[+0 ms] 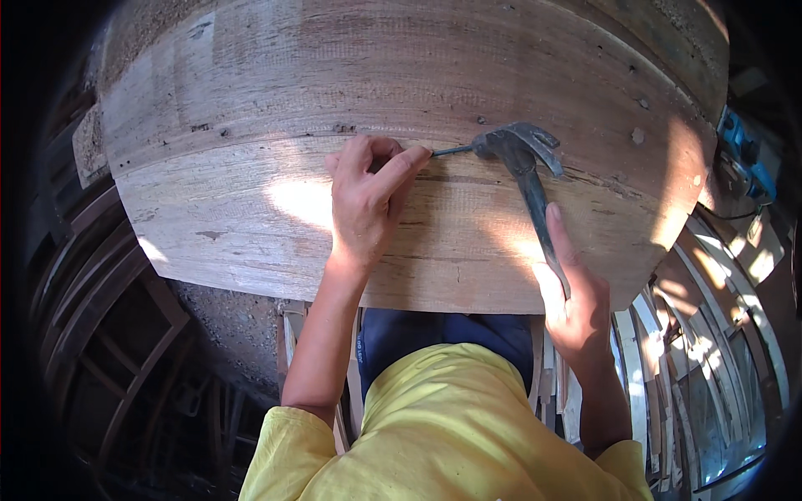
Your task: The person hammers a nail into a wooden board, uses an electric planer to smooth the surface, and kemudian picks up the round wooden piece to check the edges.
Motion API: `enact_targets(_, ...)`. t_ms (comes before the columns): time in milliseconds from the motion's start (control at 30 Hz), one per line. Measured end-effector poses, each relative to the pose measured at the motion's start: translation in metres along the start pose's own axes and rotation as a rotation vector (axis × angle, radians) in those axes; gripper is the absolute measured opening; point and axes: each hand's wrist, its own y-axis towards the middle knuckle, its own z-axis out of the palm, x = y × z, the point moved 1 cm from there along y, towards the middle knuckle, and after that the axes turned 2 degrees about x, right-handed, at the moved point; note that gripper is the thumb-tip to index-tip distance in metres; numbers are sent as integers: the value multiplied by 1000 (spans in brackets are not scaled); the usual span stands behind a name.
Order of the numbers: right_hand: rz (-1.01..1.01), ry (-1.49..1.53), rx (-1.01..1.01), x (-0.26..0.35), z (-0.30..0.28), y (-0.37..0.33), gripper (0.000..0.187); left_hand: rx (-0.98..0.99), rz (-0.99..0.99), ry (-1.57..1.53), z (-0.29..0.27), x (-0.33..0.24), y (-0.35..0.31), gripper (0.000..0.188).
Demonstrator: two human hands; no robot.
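My left hand (366,196) is closed over the broad wooden planks, fingertips pinching a thin dark metal rod (451,151). The rod sticks out to the right and lies nearly flat, close above the seam between two planks. Its outer end meets the face of a claw hammer (525,167); whether they actually touch I cannot tell. My right hand (575,288) grips the lower end of the hammer's dark handle, near the planks' front edge, with the thumb stretched along it. The claw points right. My left fingers hide the rod's other end.
The curved wooden planks (251,92) spread across the middle, with knots, small holes and sawdust. A blue power tool (743,154) with a cable sits at far right. Wooden strips (668,359) lie below right, dark curved timbers (92,267) at left, gritty ground (238,321) below.
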Motion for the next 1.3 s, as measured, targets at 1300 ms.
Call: enact_targets(1300,-149,150,167,168,139,129,69,-738,-604,115,-195,202,-60,15)
